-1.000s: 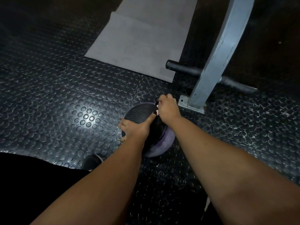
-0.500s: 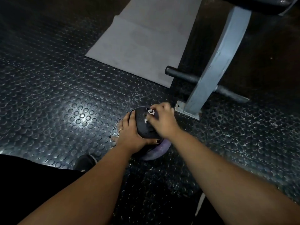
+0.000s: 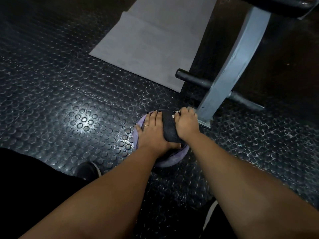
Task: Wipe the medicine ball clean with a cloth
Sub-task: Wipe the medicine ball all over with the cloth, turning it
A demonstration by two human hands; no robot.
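Down on the studded floor (image 3: 69, 100), the medicine ball (image 3: 170, 128) sits under both hands.
Left hand (image 3: 151, 133) lies flat, fingers spread, steadying it; right hand (image 3: 185, 125) is curled round a scrap of white cloth (image 3: 173, 116) at the ball's far side, just beside the grey frame leg (image 3: 229, 71). A hard wipe could roll the ball from under that flat palm into the leg.

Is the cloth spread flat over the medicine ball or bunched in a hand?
Bunched: only a small white scrap of cloth shows under the curled right hand atop the medicine ball. The left hand rests flat.
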